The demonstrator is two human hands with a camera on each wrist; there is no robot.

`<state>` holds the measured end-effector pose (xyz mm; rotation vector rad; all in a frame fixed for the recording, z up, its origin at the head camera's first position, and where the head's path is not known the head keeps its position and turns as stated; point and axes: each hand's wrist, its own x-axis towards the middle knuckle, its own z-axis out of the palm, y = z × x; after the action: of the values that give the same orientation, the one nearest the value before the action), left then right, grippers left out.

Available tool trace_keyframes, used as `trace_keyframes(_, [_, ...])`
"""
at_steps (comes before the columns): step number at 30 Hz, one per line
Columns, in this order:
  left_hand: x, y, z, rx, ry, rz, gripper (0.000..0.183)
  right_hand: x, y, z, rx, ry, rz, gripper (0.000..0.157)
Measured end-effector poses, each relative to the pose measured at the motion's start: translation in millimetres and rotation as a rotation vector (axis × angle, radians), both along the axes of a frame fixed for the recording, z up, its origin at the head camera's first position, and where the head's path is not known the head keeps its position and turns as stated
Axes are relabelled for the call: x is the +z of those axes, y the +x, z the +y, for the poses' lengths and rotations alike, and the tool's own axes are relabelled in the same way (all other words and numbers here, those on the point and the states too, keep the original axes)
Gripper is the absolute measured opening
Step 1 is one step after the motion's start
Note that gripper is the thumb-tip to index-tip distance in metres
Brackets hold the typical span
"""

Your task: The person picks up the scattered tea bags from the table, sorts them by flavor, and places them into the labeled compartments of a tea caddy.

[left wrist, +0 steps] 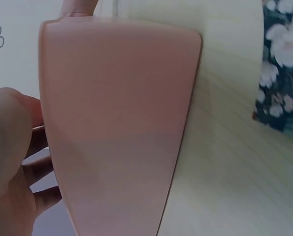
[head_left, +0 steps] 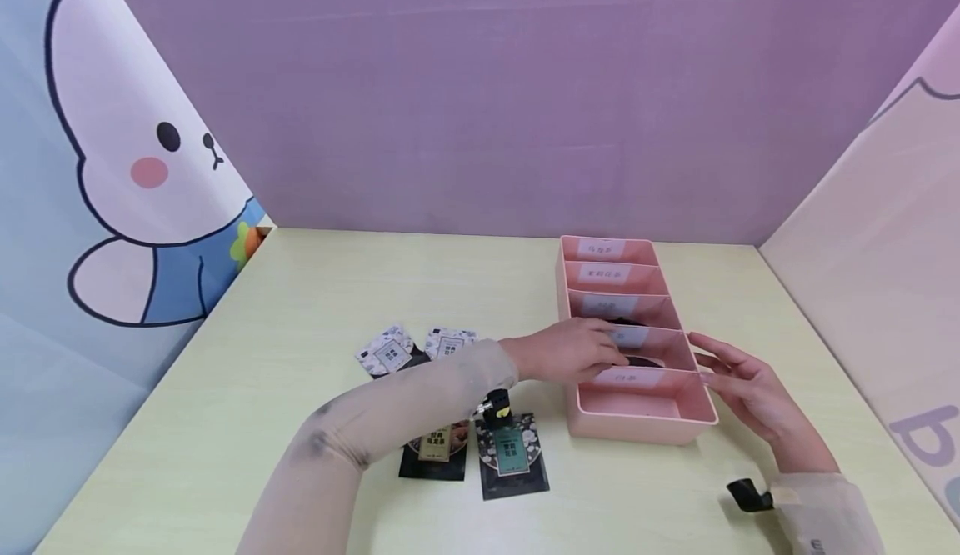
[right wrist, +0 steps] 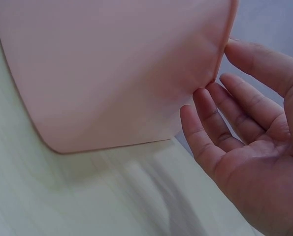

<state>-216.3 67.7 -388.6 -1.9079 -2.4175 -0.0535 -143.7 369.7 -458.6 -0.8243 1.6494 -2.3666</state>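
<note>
My left hand (head_left: 566, 350) reaches over the left wall of a pink divided box (head_left: 648, 428). Its fingers dip into the compartment second from the front, beside the edge of a dark packet (head_left: 647, 362). The box wall (left wrist: 116, 98) hides part of these fingers in the left wrist view, so any hold on the packet cannot be made out. Against the box's right side, my right hand (head_left: 753, 392) rests with thumb and fingers extended. In the right wrist view, its fingertips (right wrist: 188, 115) lie at the pink wall, palm partly visible.
Left of the box lie a black packet with a green label (head_left: 512, 452), another with a gold label (head_left: 435, 448), and white-topped packets (head_left: 390, 353), partly under my left sleeve (head_left: 405, 409). Another dark edge (head_left: 626, 321) shows in the middle compartment. Compartments carry white labels (head_left: 600, 248).
</note>
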Motion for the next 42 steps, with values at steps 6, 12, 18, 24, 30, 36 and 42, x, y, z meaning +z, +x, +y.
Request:
trace_keyframes(6, [-1.6,1.2,-2.5,0.072,-0.071,0.039,0.034,-0.6,-0.1,1.2,-0.003,0.010,-0.005,0.056])
trace_keyframes(12, [0.6,1.1,-5.1,0.083,-0.081,0.067,0.035,-0.2,-0.6,1.7,-0.004,0.013,-0.002,0.057])
trace_keyframes(18, [5.0,-0.7,-10.3,0.082,-0.062,0.071,0.036,0.3,-0.7,1.2,0.000,0.008,-0.002,0.056])
trace_keyframes(24, [7.1,-5.2,-18.5,0.089,-0.037,0.074,0.038,0.3,-0.8,1.2,0.004,0.003,0.001,0.057])
trace_keyframes(30, [6.2,-12.3,-30.1,0.106,-0.006,0.086,0.040,-1.3,-2.4,2.9,0.007,0.000,0.000,0.056])
trace_keyframes(36, [4.2,-21.1,-42.5,0.146,0.008,0.060,0.046,-4.5,-5.4,5.6,0.013,-0.001,0.003,0.056])
trace_keyframes(42, [4.0,-26.8,-59.3,0.221,-0.006,-0.008,0.055,-7.5,-8.7,8.3,0.021,-0.011,0.000,0.056])
